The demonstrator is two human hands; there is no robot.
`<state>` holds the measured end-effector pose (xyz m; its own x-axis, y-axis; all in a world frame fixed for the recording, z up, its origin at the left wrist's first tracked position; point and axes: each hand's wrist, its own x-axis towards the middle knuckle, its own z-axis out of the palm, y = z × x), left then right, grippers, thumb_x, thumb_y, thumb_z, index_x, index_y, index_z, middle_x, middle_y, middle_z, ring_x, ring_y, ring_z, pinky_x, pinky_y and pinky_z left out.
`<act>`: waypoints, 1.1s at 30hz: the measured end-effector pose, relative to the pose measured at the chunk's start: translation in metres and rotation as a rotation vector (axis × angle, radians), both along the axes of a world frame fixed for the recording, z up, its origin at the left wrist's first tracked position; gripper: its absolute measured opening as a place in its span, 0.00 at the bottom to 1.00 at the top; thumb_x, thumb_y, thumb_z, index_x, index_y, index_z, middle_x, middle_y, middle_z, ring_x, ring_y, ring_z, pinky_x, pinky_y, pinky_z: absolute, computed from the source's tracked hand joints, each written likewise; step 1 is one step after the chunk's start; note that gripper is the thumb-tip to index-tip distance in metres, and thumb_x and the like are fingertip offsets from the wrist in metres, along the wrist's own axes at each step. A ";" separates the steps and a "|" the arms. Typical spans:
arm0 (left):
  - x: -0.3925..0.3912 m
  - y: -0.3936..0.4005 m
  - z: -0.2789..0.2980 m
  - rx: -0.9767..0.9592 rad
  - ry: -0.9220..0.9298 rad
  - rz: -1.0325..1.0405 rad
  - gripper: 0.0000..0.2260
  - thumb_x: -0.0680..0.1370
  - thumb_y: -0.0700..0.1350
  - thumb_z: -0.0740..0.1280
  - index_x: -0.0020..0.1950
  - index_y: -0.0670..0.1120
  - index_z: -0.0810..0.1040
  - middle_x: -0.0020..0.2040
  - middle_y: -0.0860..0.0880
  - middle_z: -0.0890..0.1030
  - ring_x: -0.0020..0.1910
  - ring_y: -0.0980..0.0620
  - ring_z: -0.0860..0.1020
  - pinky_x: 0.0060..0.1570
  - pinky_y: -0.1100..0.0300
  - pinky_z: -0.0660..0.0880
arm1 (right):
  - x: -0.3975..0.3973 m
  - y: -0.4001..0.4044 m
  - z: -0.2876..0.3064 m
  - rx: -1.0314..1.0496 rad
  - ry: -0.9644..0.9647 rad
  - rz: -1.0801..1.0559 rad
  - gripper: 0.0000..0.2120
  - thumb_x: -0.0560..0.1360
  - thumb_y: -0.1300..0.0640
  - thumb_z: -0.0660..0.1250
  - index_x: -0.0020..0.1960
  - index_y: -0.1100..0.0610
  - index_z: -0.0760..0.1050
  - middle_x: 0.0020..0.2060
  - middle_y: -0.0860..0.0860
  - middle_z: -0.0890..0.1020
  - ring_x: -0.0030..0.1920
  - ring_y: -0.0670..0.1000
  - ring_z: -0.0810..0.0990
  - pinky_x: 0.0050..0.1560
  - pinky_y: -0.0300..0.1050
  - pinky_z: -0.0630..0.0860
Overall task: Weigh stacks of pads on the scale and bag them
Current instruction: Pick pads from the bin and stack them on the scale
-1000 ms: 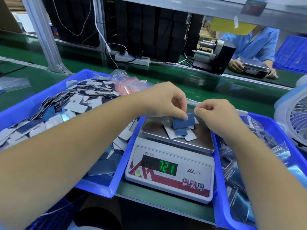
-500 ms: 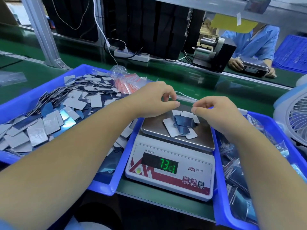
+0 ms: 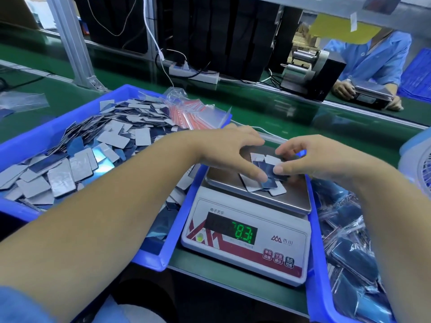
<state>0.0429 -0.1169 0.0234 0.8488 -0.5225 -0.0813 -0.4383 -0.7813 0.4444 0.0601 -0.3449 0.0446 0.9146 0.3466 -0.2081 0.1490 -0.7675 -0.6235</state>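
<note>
On the scale's steel pan (image 3: 289,199), the small stack of pads (image 3: 263,180) sits between my hands: left hand (image 3: 229,151) spread wide, thumb touching the stack; right hand (image 3: 310,157) loosely curved, thumb on it. Loose pads fill the blue tray (image 3: 172,234) beside.

Pads (image 3: 265,180) on scale (image 3: 247,236), betw. 2 bins (image 3: 161,259).

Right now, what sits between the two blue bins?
In the head view, a white scale stands between the left bin of loose pads and the right bin of bagged ones, with a small pile of pads on its pan.
</note>
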 end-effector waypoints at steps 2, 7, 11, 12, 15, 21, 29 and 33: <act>-0.002 -0.004 0.002 0.092 -0.019 -0.028 0.47 0.61 0.77 0.64 0.72 0.50 0.69 0.65 0.60 0.68 0.63 0.54 0.64 0.67 0.53 0.67 | 0.000 0.000 -0.001 -0.013 -0.018 0.029 0.25 0.53 0.40 0.81 0.47 0.44 0.82 0.44 0.42 0.83 0.39 0.42 0.81 0.48 0.42 0.76; 0.001 -0.003 -0.002 0.140 -0.073 -0.067 0.43 0.66 0.74 0.68 0.75 0.54 0.68 0.71 0.61 0.67 0.68 0.54 0.61 0.71 0.50 0.64 | -0.001 -0.002 -0.003 -0.091 -0.072 0.080 0.21 0.57 0.40 0.81 0.46 0.45 0.81 0.36 0.35 0.82 0.32 0.37 0.78 0.39 0.41 0.75; 0.003 -0.005 -0.005 0.077 -0.078 -0.034 0.42 0.63 0.75 0.69 0.72 0.56 0.71 0.68 0.62 0.70 0.66 0.57 0.63 0.69 0.52 0.67 | -0.001 -0.005 -0.003 -0.080 -0.057 0.075 0.21 0.55 0.39 0.81 0.45 0.44 0.80 0.35 0.34 0.81 0.30 0.36 0.77 0.33 0.35 0.70; 0.004 -0.006 -0.006 0.057 -0.076 -0.023 0.40 0.63 0.73 0.71 0.71 0.56 0.72 0.66 0.62 0.71 0.66 0.57 0.64 0.68 0.53 0.68 | -0.002 -0.005 -0.003 -0.056 -0.038 0.086 0.23 0.53 0.38 0.80 0.44 0.43 0.80 0.35 0.36 0.82 0.29 0.37 0.78 0.32 0.35 0.71; 0.005 -0.008 -0.008 0.029 -0.084 -0.002 0.40 0.64 0.71 0.74 0.72 0.56 0.71 0.62 0.63 0.70 0.62 0.60 0.65 0.62 0.60 0.68 | -0.006 -0.006 -0.002 0.006 0.017 0.134 0.22 0.52 0.38 0.77 0.44 0.40 0.79 0.33 0.42 0.84 0.27 0.39 0.77 0.30 0.36 0.71; 0.002 -0.011 -0.003 0.037 -0.018 0.000 0.41 0.66 0.66 0.77 0.74 0.56 0.67 0.55 0.63 0.68 0.51 0.63 0.70 0.51 0.67 0.66 | -0.009 -0.003 -0.006 0.036 0.024 0.148 0.22 0.52 0.38 0.78 0.44 0.41 0.79 0.38 0.45 0.85 0.31 0.41 0.79 0.33 0.40 0.72; -0.005 -0.013 0.004 0.075 0.020 0.086 0.37 0.62 0.68 0.78 0.67 0.57 0.72 0.55 0.59 0.71 0.56 0.55 0.73 0.57 0.57 0.74 | -0.009 -0.001 -0.009 0.123 0.068 0.165 0.14 0.62 0.53 0.81 0.46 0.46 0.83 0.38 0.50 0.84 0.35 0.44 0.79 0.40 0.42 0.74; -0.007 -0.012 0.003 0.069 0.030 0.120 0.31 0.59 0.70 0.77 0.55 0.57 0.73 0.51 0.59 0.72 0.50 0.56 0.74 0.54 0.50 0.78 | -0.009 -0.002 -0.008 0.146 0.110 0.185 0.10 0.67 0.59 0.80 0.45 0.50 0.84 0.36 0.48 0.85 0.35 0.44 0.81 0.36 0.34 0.75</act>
<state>0.0363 -0.1293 0.0268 0.9013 -0.4100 -0.1400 -0.3276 -0.8564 0.3991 0.0506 -0.3471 0.0368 0.8078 0.5392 -0.2380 0.2036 -0.6342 -0.7458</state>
